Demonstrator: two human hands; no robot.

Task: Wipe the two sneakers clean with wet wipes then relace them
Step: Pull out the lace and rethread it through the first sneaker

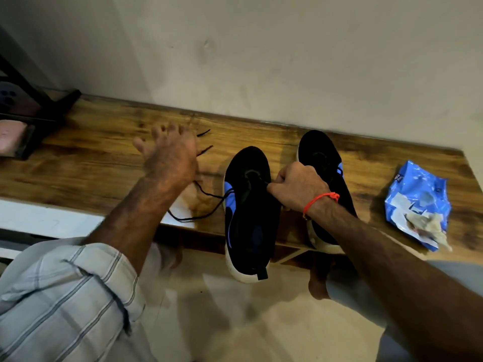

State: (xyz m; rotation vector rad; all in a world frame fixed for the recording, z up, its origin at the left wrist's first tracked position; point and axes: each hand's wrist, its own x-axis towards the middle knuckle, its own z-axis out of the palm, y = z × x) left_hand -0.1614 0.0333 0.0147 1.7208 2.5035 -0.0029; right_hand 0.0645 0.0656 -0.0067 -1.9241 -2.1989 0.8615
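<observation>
Black lace (pixel 209 202), pinched in the curled fingers of the right hand (pixel 296 188) over the eyelets of the nearer sneaker (pixel 251 218); relacing is judged to be the step in hand. Just beyond this grip lies the second sneaker (pixel 322 163), side by side with the first, partly hidden by the wrist. Both shoes run lengthwise from the person toward the wall, toes pointing to the wall, heels overhanging the front edge of the wooden shelf (pixel 104 142). To the left of the grip the lace trails loose across the wood, its two tips lying near the left hand (pixel 170 155), which hovers with fingers spread and holds nothing. Well to the right of the grip sits a blue wipes packet (pixel 418 194) with a used wipe (pixel 428 226) lying on it. The next move, as judged, calls for the left hand to take up a free lace tip and feed it through an eyelet.
</observation>
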